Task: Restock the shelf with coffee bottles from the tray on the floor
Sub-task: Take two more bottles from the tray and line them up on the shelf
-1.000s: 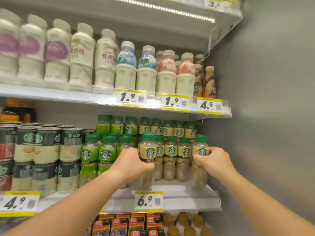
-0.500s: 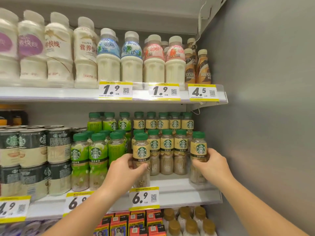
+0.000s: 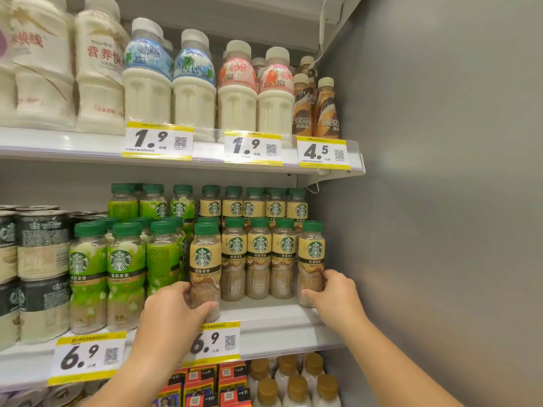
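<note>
I counted five tan-labelled plastic coffee bottles with green caps [image 3: 259, 258] across the near row of the middle shelf, one of them in my left hand [image 3: 172, 314] and one in my right hand [image 3: 335, 298]. Behind them, farther back, stood five more of the same kind [image 3: 254, 204]. To the left I saw three green-labelled plastic bottles with green caps [image 3: 125, 268] in the near row. On the upper shelf were two blue-labelled white milk bottles [image 3: 148, 80], two pink-labelled white milk bottles [image 3: 238, 89] and two brown coffee bottles in front [image 3: 327, 113]. Five yellow-edged paper price tags [image 3: 158, 140] showed.
</note>
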